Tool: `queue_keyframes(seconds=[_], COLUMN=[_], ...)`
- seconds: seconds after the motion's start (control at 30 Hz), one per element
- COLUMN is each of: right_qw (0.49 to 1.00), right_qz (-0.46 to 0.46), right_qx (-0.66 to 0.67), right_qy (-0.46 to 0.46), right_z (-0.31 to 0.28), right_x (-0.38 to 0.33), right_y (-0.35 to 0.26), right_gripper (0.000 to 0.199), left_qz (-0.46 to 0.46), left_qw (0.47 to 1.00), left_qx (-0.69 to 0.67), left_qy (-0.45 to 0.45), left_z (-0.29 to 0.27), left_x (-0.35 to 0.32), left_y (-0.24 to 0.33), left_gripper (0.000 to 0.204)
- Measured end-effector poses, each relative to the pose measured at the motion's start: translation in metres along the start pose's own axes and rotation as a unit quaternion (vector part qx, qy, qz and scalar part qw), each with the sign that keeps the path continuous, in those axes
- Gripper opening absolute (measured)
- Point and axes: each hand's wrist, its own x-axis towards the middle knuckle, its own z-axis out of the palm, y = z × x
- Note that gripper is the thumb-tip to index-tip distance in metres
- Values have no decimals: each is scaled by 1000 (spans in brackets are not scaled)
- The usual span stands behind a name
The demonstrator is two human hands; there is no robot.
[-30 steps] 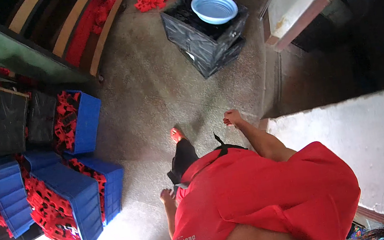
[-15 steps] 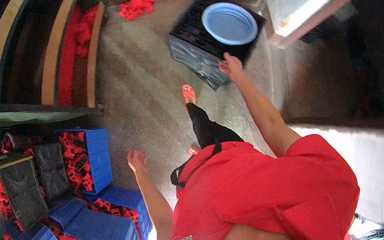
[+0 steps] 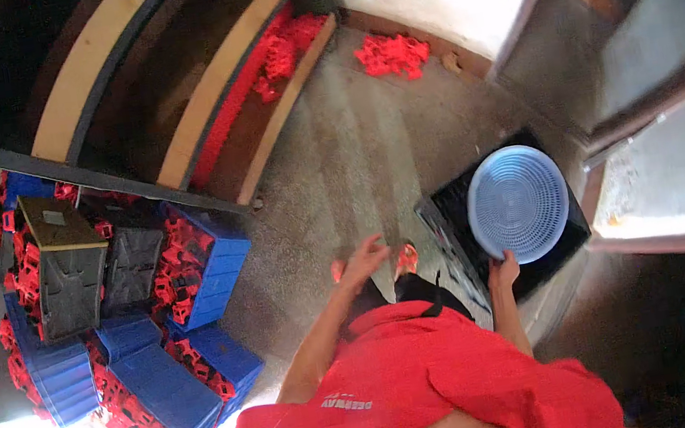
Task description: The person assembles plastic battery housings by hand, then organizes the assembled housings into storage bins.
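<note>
A round light-blue plastic basket (image 3: 518,204) with a slotted bottom sits on top of a black crate (image 3: 448,209) to my right. My right hand (image 3: 503,270) is at the near rim of the basket, its fingers closed on that edge. In front of my body hangs my left hand (image 3: 365,260), over my feet, with its fingers apart and nothing in it.
Blue crates (image 3: 161,392) and grey crates (image 3: 70,286) full of red plastic parts are stacked at the left. A wooden-edged shelf (image 3: 212,109) fills the far left. Red parts (image 3: 393,57) lie piled on the floor by the far wall.
I have come up beside the black crate, and the view has turned. My right hand has gone from reaching near the basket to holding its rim. My left hand has moved in front of me.
</note>
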Motion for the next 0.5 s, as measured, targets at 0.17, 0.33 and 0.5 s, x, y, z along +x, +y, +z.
queue_keyframes(seconds=[0.17, 0.33, 0.5], right_qw=[957, 894, 836], right_qz=[-33, -21, -72], right_qx=[-195, -234, -383], right_qy=[-212, -382, -386], right_z=[102, 230, 288], right_x=[-40, -142, -107], right_y=[17, -40, -9], right_gripper=[32, 47, 43], left_qz=[50, 248, 445], left_qw=[992, 920, 823], left_qx=[-115, -275, -193], left_qy=[35, 126, 295], left_z=[58, -25, -199], left_x=[64, 91, 102], left_y=[91, 219, 438], left_gripper=[88, 61, 60])
